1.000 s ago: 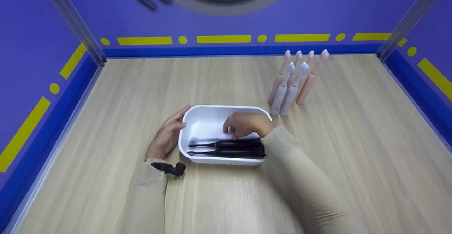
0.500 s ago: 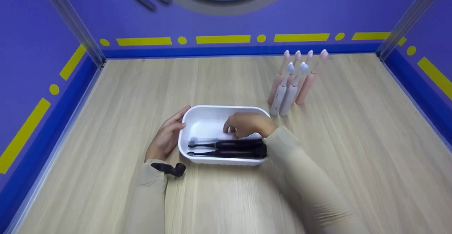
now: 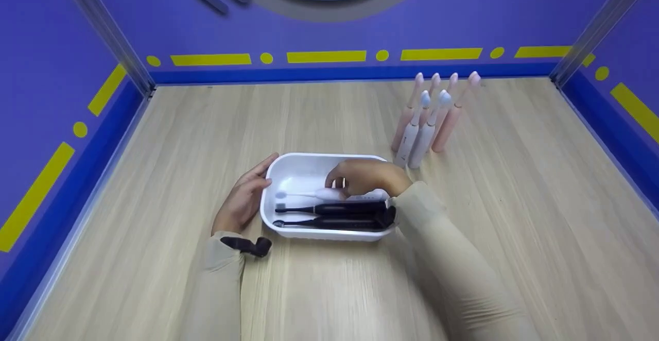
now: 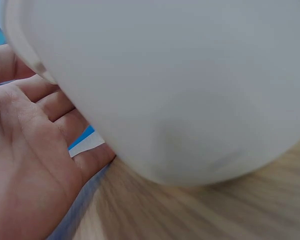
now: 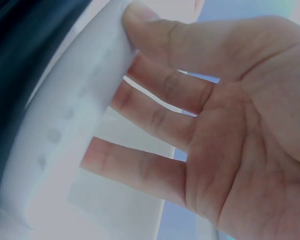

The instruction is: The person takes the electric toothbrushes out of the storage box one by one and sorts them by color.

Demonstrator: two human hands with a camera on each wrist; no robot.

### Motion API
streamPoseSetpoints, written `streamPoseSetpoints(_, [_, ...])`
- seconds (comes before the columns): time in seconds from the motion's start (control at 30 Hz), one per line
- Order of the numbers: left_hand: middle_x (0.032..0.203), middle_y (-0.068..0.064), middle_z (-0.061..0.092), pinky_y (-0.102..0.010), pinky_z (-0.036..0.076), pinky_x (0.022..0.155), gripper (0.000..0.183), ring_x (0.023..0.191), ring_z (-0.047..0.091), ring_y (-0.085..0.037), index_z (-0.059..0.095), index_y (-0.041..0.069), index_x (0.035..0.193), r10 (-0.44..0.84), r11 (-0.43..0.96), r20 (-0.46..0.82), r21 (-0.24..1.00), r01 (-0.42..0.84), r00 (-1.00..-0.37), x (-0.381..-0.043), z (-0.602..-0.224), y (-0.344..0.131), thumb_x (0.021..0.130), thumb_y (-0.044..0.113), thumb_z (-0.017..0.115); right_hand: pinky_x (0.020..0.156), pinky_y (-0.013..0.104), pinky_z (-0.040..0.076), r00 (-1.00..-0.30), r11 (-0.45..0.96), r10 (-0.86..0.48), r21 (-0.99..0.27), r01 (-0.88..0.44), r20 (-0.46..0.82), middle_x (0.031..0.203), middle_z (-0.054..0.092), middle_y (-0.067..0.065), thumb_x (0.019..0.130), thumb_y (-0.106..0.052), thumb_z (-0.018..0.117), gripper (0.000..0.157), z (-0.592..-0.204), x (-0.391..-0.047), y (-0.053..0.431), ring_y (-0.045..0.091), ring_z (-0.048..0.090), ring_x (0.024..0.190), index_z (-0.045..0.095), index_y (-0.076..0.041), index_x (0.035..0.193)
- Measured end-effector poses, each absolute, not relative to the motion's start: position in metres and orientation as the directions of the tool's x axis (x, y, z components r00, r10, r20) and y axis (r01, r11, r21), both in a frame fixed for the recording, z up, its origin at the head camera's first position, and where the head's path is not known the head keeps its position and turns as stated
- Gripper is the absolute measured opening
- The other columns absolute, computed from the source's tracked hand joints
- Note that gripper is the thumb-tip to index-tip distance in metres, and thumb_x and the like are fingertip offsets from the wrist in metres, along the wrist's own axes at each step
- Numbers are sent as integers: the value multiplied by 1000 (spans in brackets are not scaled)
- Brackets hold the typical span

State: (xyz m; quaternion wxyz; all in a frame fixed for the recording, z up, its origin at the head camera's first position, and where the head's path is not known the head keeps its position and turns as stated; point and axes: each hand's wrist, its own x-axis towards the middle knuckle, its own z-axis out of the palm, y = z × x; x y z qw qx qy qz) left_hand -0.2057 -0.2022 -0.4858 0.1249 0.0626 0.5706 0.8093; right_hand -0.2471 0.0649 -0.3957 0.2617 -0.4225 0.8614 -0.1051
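Observation:
A white plastic bin (image 3: 293, 235) stands on the table, and my left hand (image 3: 241, 200) grips its left end, thumb over the rim and fingers along the outside wall. The left wrist view shows that palm beside the bin's wall (image 4: 190, 75). Inside the bin, my right hand (image 3: 363, 177) pinches a white electric toothbrush (image 3: 329, 193) by its handle, between thumb and fingers. The brush lies lengthwise, head to the left. Two black electric toothbrushes (image 3: 350, 208) lie parallel to it, closer to me. In the right wrist view the white handle (image 5: 65, 115) runs along my fingertips.
Several electric toothbrushes stand upright right of the bin: white ones (image 3: 422, 142) in front, pink ones (image 3: 447, 130) behind. Blue-purple walls (image 3: 329, 37) enclose the wooden table (image 3: 231, 119) at the back and sides.
My right hand has shifted slightly back and to the right, with the white toothbrush in its pinch. More of that brush's handle shows now. The left hand and the bin have stayed put.

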Motion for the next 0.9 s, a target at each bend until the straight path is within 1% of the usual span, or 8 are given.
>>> streamPoseSetpoints(0.13, [160, -15, 17, -38, 8, 122, 63, 148, 14, -23, 21, -3, 151, 273, -324, -39, 937, -130, -961, -206, -486, -202, 89, -5, 36, 87, 35, 53, -515, 623, -782, -438, -648, -351, 103, 70, 10, 83, 4, 61, 34, -393, -247, 66, 20, 63, 97, 67, -5, 116])
streamPoseSetpoints(0.23, [160, -16, 16, -38, 7, 122, 64, 148, 13, -24, 19, -4, 151, 278, -330, -32, 935, -127, -960, -206, -486, -202, 89, -6, 35, 84, 34, 53, -519, 614, -789, -466, -637, -330, 101, 70, 10, 83, 5, 59, 36, -392, -248, 68, 20, 63, 95, 67, -5, 116])
streamPoseSetpoints(0.4, [160, -15, 15, -37, 6, 122, 65, 148, 11, -23, 19, -4, 151, 279, -329, -29, 936, -124, -960, -206, -487, -202, 88, -7, 36, 81, 33, 53, -500, 559, -825, -512, -652, -264, 97, 71, 11, 81, 7, 58, 37, -389, -248, 72, 20, 64, 91, 66, -3, 116])
streamPoseSetpoints(0.63, [161, -14, 15, -36, 6, 122, 65, 149, 10, -22, 20, -5, 150, 267, -315, -36, 941, -123, -963, -206, -487, -202, 87, -6, 37, 83, 36, 54, -480, 487, -862, -534, -692, -164, 95, 71, 11, 82, 3, 61, 35, -385, -247, 78, 22, 66, 92, 65, -3, 115])
streamPoseSetpoints(0.9, [160, -15, 17, -36, 7, 122, 64, 148, 12, -22, 21, -4, 150, 278, -305, -45, 943, -132, -960, -207, -487, -202, 88, -6, 35, 87, 39, 53, -501, 459, -860, -567, -684, -92, 100, 70, 12, 84, 1, 61, 34, -383, -247, 85, 24, 66, 95, 64, -1, 118])
